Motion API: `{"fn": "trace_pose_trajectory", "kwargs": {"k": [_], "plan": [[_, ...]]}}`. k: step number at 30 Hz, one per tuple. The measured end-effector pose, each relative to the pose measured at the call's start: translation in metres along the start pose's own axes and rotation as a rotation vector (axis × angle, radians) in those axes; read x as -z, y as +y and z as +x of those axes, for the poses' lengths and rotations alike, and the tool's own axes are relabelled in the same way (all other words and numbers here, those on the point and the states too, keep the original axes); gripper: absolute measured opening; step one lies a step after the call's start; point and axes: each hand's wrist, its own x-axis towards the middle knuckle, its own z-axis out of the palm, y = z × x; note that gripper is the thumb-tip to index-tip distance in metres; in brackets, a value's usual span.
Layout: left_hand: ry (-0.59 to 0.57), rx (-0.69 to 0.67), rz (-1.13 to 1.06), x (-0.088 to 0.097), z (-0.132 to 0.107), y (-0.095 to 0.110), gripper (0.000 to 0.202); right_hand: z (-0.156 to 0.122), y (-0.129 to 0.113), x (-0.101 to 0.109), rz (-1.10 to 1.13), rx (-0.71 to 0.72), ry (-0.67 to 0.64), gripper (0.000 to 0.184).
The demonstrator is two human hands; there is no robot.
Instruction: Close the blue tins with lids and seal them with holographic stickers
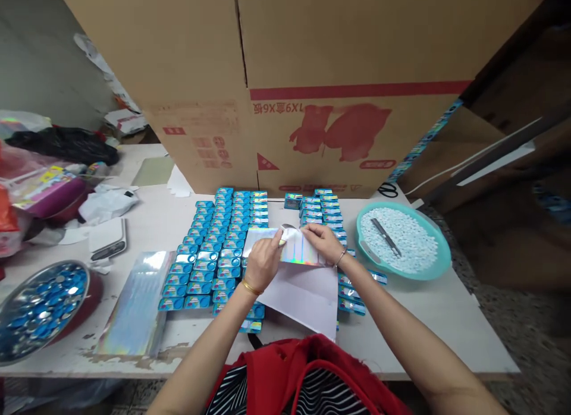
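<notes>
My left hand point(263, 261) and my right hand point(322, 241) both pinch a shiny holographic sheet point(297, 248) and its white backing paper point(307, 296), held just above rows of small blue tins point(223, 236). The fingers of both hands are closed on the sheet's upper edge, and a corner of the foil curls up between them. The white backing hangs down toward my red clothing. More blue tins point(323, 210) lie in a stack to the right of the sheet, partly hidden under it.
A teal basin point(439, 266) of small white pellets with a dark tool stands at the right. A metal bowl point(18, 338) of blue lids sits at the left front. A stack of holographic sheets point(136, 308) lies beside it. A big cardboard box point(285, 88) walls off the back.
</notes>
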Motion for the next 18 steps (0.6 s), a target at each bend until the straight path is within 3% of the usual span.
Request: {"fn": "trace_pose_trajectory", "kwargs": {"k": [3, 6, 9, 11, 13, 16, 18], "plan": [[0.043, 0.19, -0.195, 0.006, -0.006, 0.009, 0.062, -0.005, 0.028, 0.037, -0.062, -0.057, 0.087, 0.036], [0.113, 0.501, -0.395, 0.015, -0.016, 0.006, 0.062, -0.014, 0.056, 0.08, -0.275, -0.133, 0.225, 0.037], [0.152, 0.792, -0.564, 0.016, -0.026, -0.01, 0.065, -0.023, 0.065, 0.095, -0.609, -0.141, 0.423, 0.035], [0.157, 0.93, -0.655, 0.011, -0.03, -0.022, 0.069, -0.026, 0.056, 0.074, -0.605, -0.075, 0.441, 0.041], [0.16, 1.016, -0.723, 0.005, -0.031, -0.032, 0.072, -0.025, 0.04, 0.033, -0.364, -0.027, 0.319, 0.048], [0.166, 1.067, -0.768, -0.007, -0.028, -0.042, 0.073, -0.018, 0.021, -0.042, 0.016, -0.182, 0.142, 0.058], [0.152, 1.087, -0.768, -0.015, -0.025, -0.049, 0.072, -0.008, 0.018, -0.08, 0.143, -0.253, 0.11, 0.053]]}}
